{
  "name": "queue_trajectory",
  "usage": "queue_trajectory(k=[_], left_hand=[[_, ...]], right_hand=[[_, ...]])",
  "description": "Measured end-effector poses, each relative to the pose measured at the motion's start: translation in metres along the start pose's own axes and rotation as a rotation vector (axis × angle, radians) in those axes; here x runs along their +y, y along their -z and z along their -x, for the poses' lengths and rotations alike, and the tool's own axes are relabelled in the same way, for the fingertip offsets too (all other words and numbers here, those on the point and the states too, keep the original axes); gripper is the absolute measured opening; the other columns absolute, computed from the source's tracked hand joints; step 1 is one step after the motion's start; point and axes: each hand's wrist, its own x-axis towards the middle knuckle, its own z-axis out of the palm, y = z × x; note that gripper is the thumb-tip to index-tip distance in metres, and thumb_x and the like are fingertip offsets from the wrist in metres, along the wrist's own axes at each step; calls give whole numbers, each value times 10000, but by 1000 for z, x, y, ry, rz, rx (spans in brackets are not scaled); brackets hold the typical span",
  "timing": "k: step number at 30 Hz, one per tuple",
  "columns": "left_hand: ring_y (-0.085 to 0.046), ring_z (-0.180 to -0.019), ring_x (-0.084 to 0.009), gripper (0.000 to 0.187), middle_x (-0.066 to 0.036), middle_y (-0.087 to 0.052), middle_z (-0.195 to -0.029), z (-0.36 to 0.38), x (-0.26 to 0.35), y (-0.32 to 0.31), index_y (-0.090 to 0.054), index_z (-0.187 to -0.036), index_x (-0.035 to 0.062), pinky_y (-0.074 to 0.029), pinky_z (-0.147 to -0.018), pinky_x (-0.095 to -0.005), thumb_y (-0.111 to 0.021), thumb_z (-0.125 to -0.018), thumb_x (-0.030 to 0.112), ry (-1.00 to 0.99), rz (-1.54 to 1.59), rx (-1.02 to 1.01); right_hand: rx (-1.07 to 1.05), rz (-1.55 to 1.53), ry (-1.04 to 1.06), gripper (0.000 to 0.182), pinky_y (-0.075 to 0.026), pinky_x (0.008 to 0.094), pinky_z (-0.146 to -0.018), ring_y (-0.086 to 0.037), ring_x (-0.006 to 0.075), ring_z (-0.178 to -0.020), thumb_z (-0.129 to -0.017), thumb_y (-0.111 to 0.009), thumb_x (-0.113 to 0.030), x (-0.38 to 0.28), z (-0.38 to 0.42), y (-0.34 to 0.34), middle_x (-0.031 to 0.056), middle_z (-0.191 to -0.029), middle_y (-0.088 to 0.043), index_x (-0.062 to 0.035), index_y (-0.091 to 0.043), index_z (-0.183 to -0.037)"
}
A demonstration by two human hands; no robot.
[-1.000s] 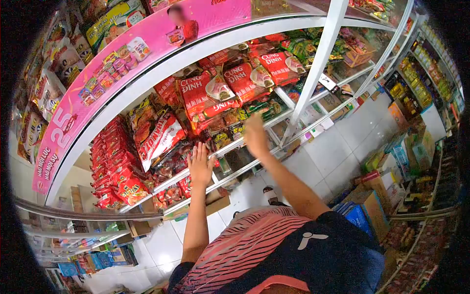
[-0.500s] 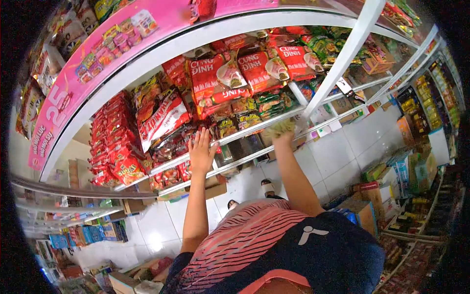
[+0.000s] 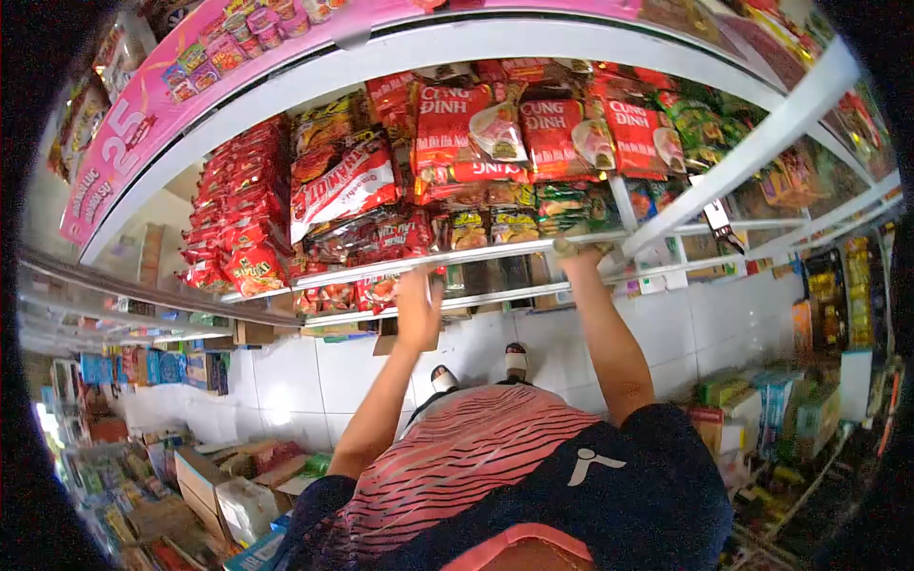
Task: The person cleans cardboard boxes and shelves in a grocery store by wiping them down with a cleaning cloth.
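At the front edge of the white shelf [image 3: 495, 250], both arms are up. The left hand [image 3: 419, 309] lies flat, fingers together, against the lower rail just under the dark noodle packets [image 3: 367, 238]. The right hand [image 3: 578, 249] curls over the shelf's front edge below the green packets [image 3: 562, 202]; whether it pinches anything, I cannot tell. Red Cung Dinh bags [image 3: 547, 133] hang above.
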Motion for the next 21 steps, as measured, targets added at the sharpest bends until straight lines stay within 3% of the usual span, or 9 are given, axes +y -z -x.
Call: queue_trajectory(k=[4,7,9,12,15,18,19,20,21], left_hand=[[-451,-994,-233,636,-129,-455,-1141,64,-15,-77,-351,-1224,48,-381,-838,-320,-510,-626,-102,189,457,-267],[-406,-1115,-206,696,-92,-385,-1250,39,18,-114,-184,-1325,100,-347,-905,-314,-535,-731,11,518,861,-387],[-378,-1156,-185,578,-77,-381,-1256,9,31,-128,-192,-1321,114,-320,-942,-326,-485,-823,117,975,1816,-427],[-403,-1127,-167,463,-55,-414,-1228,-6,29,-155,-260,-1281,117,-320,-944,-342,-447,-861,176,750,1723,-632],[-426,-1099,-166,394,-48,-451,-1187,-13,48,-162,-317,-1224,107,-341,-920,-321,-449,-857,165,827,1747,-521],[-474,-1037,-185,306,-64,-519,-1093,-13,61,-165,-413,-1133,93,-363,-889,-314,-459,-832,127,884,2047,-233],[-474,-1037,-185,306,-64,-519,-1093,-10,53,-171,-413,-1133,93,-363,-889,-314,-459,-832,127,879,2053,-203],[-492,-1005,-202,284,-81,-541,-1046,-6,39,-182,-448,-1092,76,-370,-877,-314,-456,-808,98,736,2342,-276],[-511,-973,-219,268,-97,-564,-998,-6,30,-188,-483,-1050,59,-378,-865,-315,-454,-785,70,548,2618,-353]], right_hand=[[-258,-43,-522,395,-425,487,-702,-531,239,-794,-838,-297,-461,50,-61,56,48,-923,-552,-158,-515,-969],[-226,244,-337,307,-474,362,-705,-558,204,-786,-877,-319,-329,80,-34,57,58,-913,-565,-104,-498,-983],[-476,326,-260,285,-486,329,-706,-562,215,-828,-876,-354,-295,73,-34,69,72,-941,-563,-81,-495,-999],[-617,288,-313,257,-471,338,-754,-551,207,-880,-874,-377,-217,41,-24,72,73,-977,-558,-52,-484,-1039],[-464,247,-321,247,-455,328,-792,-533,193,-925,-867,-384,-170,17,6,77,78,-1004,-552,-35,-489,-1045],[-598,717,-168,205,-458,307,-727,-536,161,-817,-840,-445,-191,-37,2,102,64,-907,-555,-36,-533,-940],[-645,873,-111,196,-459,300,-706,-536,150,-781,-831,-465,-199,-61,-3,107,60,-875,-556,-36,-547,-905],[-542,1400,337,184,-420,244,-573,-511,114,-642,-821,-472,-205,-97,-14,108,25,-707,-526,-45,-563,-836],[-427,1324,413,176,-344,215,-483,-458,89,-544,-817,-460,-194,-131,-5,96,-5,-605,-486,-62,-563,-762]])
